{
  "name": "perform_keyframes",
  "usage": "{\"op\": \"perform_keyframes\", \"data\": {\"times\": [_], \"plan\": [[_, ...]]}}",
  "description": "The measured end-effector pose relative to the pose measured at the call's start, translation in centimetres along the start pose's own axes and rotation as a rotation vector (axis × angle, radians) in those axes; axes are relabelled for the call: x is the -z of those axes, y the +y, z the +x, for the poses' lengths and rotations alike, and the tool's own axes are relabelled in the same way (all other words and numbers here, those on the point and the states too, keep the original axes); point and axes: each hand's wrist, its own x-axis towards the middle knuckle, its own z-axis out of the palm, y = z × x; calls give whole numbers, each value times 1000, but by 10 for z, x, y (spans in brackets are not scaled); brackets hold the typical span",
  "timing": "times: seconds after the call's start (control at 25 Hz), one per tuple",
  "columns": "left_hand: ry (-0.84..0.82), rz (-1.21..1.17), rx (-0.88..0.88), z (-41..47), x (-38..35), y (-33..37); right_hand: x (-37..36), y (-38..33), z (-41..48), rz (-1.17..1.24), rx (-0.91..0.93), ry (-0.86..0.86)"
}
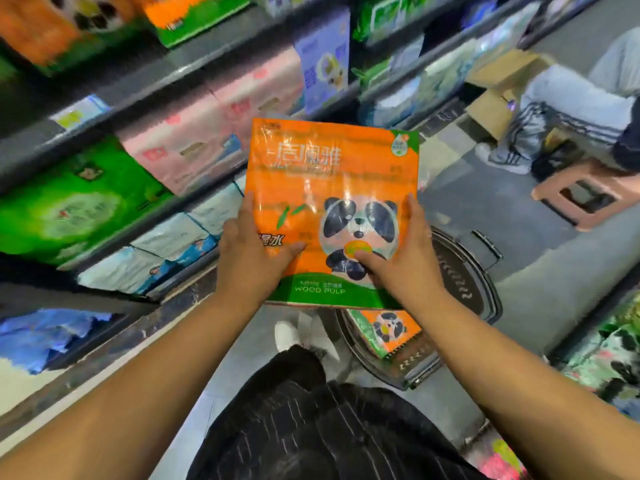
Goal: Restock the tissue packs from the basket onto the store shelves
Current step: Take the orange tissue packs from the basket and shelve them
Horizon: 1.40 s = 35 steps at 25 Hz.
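Tissue pack [332, 209]: orange plastic pack printed with a panda and a green lower band lettered "WOOD PULP". It is held in the air with its printed face toward the camera, above the basket and beside the shelves on the left.
Left hand [252, 251]: grips the pack's left edge, with the thumb laid across the printed face and the fingers wrapped round the side.
Right hand [401, 258]: grips the pack's right edge, with the thumb pressed on the panda print and the fingers curled along the side.
Basket [460, 268]: dark and round, standing on the grey floor below and beyond the held pack.
Second pack [388, 330]: same orange panda design, lying in the basket and partly hidden by the right forearm.
Shelves [138, 95]: tiered rack along the left, blurred. It is stocked with green packs [76, 202], pink packs [194, 147] and pale blue packs [166, 251].
Foreground: dark striped trousers [311, 427] and a white shoe [287, 336].
Background: a seated person [571, 109], a pink stool [581, 195] and cardboard boxes [495, 109] at upper right.
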Motion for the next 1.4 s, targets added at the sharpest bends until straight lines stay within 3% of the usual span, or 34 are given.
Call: {"op": "perform_keyframes", "data": {"times": [0.32,0.76,1.4], "plan": [[224,-60,109,20,110,-38,-65,-108,48,-31,214,-128],[327,-138,192,117,233,-128,-187,-238,102,139,254,-151],[508,-131,292,254,265,-151,-261,-321,270,132,283,-398]]}}
